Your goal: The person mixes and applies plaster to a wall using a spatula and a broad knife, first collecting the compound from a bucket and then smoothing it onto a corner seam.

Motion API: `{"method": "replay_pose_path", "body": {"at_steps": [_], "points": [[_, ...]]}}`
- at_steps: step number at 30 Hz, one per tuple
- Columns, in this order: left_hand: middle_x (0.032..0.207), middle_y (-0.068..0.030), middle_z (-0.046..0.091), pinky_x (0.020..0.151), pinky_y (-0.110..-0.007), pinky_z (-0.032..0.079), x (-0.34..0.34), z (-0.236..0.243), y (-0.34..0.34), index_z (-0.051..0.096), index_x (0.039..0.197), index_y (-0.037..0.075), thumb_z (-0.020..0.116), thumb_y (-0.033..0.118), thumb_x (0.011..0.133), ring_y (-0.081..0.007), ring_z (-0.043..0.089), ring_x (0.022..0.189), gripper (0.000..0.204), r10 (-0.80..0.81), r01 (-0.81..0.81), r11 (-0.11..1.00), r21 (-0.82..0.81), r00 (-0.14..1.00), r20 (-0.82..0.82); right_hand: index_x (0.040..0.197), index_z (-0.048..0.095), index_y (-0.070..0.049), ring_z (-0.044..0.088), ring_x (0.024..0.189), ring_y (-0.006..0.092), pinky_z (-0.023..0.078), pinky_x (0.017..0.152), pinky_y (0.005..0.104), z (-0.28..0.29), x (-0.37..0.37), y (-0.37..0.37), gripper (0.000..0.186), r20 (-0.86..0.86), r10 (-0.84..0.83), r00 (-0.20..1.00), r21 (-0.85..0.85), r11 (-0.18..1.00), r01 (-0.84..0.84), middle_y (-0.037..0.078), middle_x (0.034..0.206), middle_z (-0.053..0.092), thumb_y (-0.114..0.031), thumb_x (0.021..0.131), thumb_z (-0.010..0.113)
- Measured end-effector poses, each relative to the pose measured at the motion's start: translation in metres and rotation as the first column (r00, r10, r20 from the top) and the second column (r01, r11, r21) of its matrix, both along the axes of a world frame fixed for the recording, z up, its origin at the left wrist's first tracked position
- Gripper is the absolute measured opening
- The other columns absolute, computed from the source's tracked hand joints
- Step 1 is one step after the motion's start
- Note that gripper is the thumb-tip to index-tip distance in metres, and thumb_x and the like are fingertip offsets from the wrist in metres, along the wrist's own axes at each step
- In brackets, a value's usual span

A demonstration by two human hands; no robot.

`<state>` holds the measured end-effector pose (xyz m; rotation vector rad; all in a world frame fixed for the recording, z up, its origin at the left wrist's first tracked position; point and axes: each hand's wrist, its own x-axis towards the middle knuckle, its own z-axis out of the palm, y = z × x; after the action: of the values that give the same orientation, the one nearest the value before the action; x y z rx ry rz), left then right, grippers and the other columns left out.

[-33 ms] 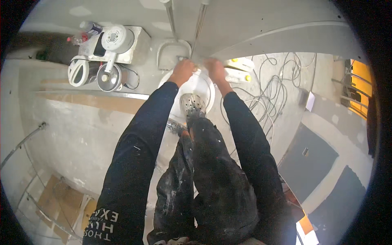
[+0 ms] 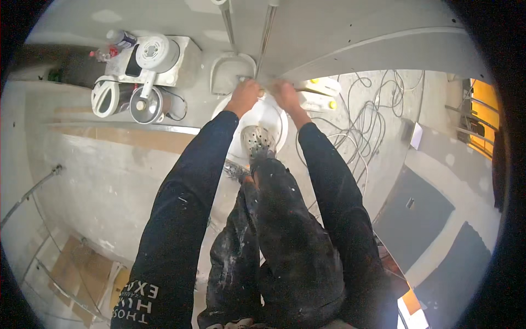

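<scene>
My left hand (image 2: pixel 246 97) is closed above the far rim of a round white tub (image 2: pixel 282 123). A small tan end of something shows beside its fingers; what it belongs to I cannot make out. My right hand (image 2: pixel 286 95), slightly blurred, is curled close by on the right, over the same rim, and its fingertips are hard to see. A speckled, holed clog (image 2: pixel 257 140) on my foot is on the white tub. Just beyond my left hand, a pale dustpan-like scoop (image 2: pixel 233 74) stands against the wall.
Two white containers with yellow caps (image 2: pixel 318 101) lie right of my right hand. Tangled cables (image 2: pixel 372 118) spread over the floor beyond. At left, a white appliance with a round top (image 2: pixel 157 53) and a kettle (image 2: pixel 147 104) stand together. Two metal poles (image 2: pixel 267 35) rise along the wall.
My right hand has shifted very slightly. Everything else looks the same.
</scene>
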<state>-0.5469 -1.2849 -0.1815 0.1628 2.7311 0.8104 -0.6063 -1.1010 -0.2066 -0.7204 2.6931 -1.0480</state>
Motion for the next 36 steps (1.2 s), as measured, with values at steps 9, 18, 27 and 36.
{"method": "replay_pose_path", "body": {"at_steps": [9, 18, 27, 36], "points": [[0.114, -0.0178, 0.06, 0.092, -0.046, 0.045, 0.035, 0.004, -0.034, 0.064, 0.101, 0.0, 0.069, 0.006, 0.075, -0.0359, 0.054, 0.113, 0.027, 0.037, -0.04, 0.999, -0.017, 0.986, -0.165, 0.107, 0.063, 0.0, 0.06, 0.103, 0.041, 0.048, 0.094, 0.0443, 0.04, 0.057, -0.058, 0.041, 0.065, 0.124, 0.99, 0.125, 0.983, -0.131, 0.024, 0.104, 0.065, -0.009, 0.069, 0.074], [0.116, -0.0141, 0.059, 0.091, -0.043, 0.047, 0.053, 0.018, -0.053, 0.064, 0.103, 0.001, 0.063, 0.003, 0.078, -0.0297, 0.054, 0.113, 0.026, 0.061, -0.091, 0.991, -0.102, 0.962, -0.265, 0.098, 0.063, 0.003, 0.062, 0.101, 0.0407, 0.052, 0.085, 0.0458, 0.045, 0.052, -0.092, 0.026, 0.271, 0.153, 0.95, 0.331, 0.912, -0.242, 0.027, 0.103, 0.065, -0.005, 0.075, 0.071], [0.112, -0.0144, 0.057, 0.09, -0.043, 0.044, 0.077, 0.037, -0.049, 0.061, 0.106, 0.001, 0.052, 0.004, 0.084, -0.0323, 0.054, 0.11, 0.024, 0.037, -0.044, 0.999, -0.014, 0.936, -0.351, 0.094, 0.061, 0.003, 0.062, 0.092, 0.041, 0.051, 0.082, 0.0475, 0.049, 0.081, -0.081, 0.017, 0.037, 0.115, 0.993, 0.265, 0.957, -0.121, 0.025, 0.095, 0.064, -0.002, 0.078, 0.066], [0.103, -0.0145, 0.058, 0.089, -0.041, 0.047, 0.036, -0.006, -0.043, 0.06, 0.103, 0.003, 0.055, 0.005, 0.083, -0.032, 0.057, 0.104, 0.02, 0.105, -0.117, 0.993, -0.012, 0.931, -0.35, 0.109, 0.066, -0.003, 0.063, 0.094, 0.0417, 0.049, 0.083, 0.0477, 0.011, 0.009, -0.081, 0.044, 0.125, 0.306, 0.944, 0.408, 0.851, -0.33, 0.023, 0.1, 0.067, -0.029, 0.076, 0.079]]}}
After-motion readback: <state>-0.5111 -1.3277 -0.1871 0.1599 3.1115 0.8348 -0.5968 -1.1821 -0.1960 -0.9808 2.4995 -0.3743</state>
